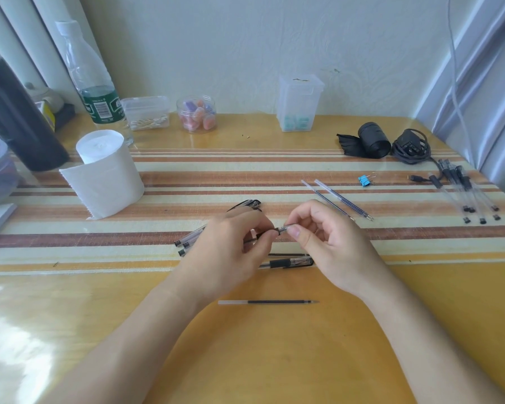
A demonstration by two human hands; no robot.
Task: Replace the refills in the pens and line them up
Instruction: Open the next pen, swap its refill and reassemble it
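Two hands on one pen right now, so I'd call this the twist-apart step (or twist-back-together, honestly can't tell which). The left hand is curled round the dark grip end of the pen. The right hand pinches the clear barrel between thumb and forefinger, with the other fingers loosely tucked. Both hands hover over the striped mat, forearms coming in from the near edge, fingertips almost meeting.

One loose refill lies on the bare table just in front of the person. Two more refills sit off to the right on the mat, and another pen lies right below the hands.

Next move probably needs a steady counter-twist. After that, a straight pull or push along the barrel so the thin refill doesn't bend.
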